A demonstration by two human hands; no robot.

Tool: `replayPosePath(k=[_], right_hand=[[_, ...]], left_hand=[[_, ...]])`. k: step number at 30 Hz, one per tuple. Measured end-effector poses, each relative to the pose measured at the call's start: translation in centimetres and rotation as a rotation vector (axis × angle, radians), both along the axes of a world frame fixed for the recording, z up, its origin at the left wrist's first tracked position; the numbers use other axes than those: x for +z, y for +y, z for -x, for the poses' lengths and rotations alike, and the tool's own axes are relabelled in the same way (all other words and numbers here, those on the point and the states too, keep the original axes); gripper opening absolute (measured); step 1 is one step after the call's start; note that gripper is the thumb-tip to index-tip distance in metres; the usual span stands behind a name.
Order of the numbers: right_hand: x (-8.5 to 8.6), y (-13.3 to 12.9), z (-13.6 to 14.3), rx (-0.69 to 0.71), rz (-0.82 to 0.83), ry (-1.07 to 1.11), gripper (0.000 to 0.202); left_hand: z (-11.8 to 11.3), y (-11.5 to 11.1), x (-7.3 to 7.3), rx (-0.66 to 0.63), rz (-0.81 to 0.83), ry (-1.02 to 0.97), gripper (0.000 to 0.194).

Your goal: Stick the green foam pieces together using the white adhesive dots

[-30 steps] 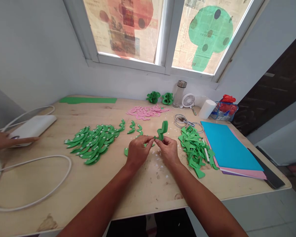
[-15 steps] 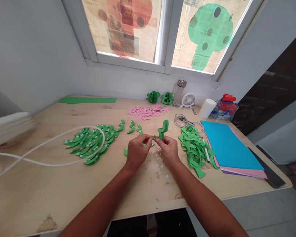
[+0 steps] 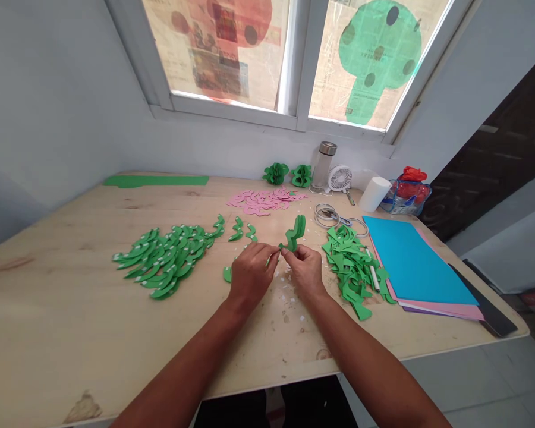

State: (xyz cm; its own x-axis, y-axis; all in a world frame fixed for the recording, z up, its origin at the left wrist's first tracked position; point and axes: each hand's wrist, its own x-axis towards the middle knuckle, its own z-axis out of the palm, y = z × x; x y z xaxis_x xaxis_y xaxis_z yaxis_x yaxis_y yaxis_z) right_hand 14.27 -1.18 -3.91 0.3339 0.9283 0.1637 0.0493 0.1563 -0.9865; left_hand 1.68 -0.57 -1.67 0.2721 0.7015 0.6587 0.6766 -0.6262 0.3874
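Observation:
My right hand [image 3: 307, 267] is closed on a small stack of curved green paper pieces [image 3: 296, 232], which rises upright above its fingers. The fingertips of my left hand [image 3: 252, 270] pinch the lower end of this paper, close against the right fingertips. Part of another green piece [image 3: 227, 274] shows from under my left hand. Just beyond that hand lie several loose green curved pieces [image 3: 236, 229] with white patches. To the left spreads a big pile of similar green paper pieces [image 3: 169, 255].
Green paper scraps [image 3: 350, 267] and a white pen [image 3: 374, 278] lie right of my hands, beside blue sheets [image 3: 423, 261]. Behind are tape rolls [image 3: 327, 216], pink paper pieces [image 3: 261, 201], green paper balls [image 3: 276, 173], a glass bottle [image 3: 324, 166] and a small fan [image 3: 339, 178].
A white cable and a blurred white object at the left have gone from view. My left hand has turned slightly over the pinched paper; the right hand stays nearly still.

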Motion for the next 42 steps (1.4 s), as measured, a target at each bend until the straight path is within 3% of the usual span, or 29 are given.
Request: replayPosePath(k=[11,21,35,42], right_hand=[[0.96,-0.72,0.32,-0.013,-0.011,-0.164,0.023],[0.71,-0.19,-0.1,0.09,0.038,-0.001,0.026],[0.77,-0.45,0.07,0.015,0.017,-0.149,0.027],[0.94,-0.7,0.2,0.006,-0.001,-0.24,0.026]], left_hand=[[-0.12,-0.01,0.04,0.037,-0.005,0.026,0.017],[0.41,0.43,0.42,-0.052,0.359,-0.309,0.013],[0.23,0.24,0.15,-0.001,0.119,-0.064,0.02],[0.18,0.21,0.27,0.012,0.184,-0.084,0.017]])
